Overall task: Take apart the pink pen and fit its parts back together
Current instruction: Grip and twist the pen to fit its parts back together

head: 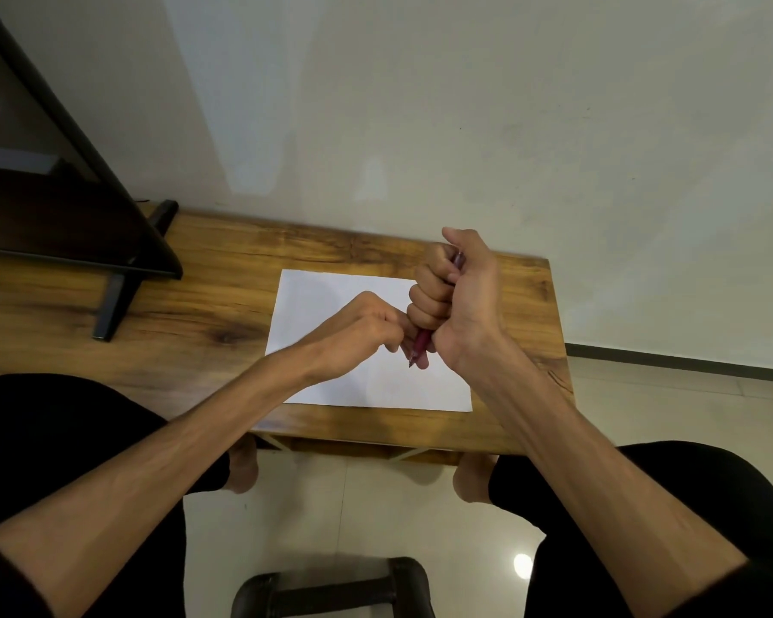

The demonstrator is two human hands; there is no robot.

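While hands grip pink pen point(421, 345), white paper point(331, 305) covers wooden table point(197, 314).

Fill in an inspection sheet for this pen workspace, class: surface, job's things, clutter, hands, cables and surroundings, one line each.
Surface: wooden table, with a white paper sheet lying flat on it.
Job's things: pink pen held above the sheet, tip pointing down toward the person; no loose parts seen.
Clutter: nothing seen.
Hands: right hand fisted around the pen's barrel; left hand pinching the pen near its tip.
Cables: nothing seen.
Surroundings: dark screen on a stand at the table's left, pale wall behind, tiled floor, dark stool below.
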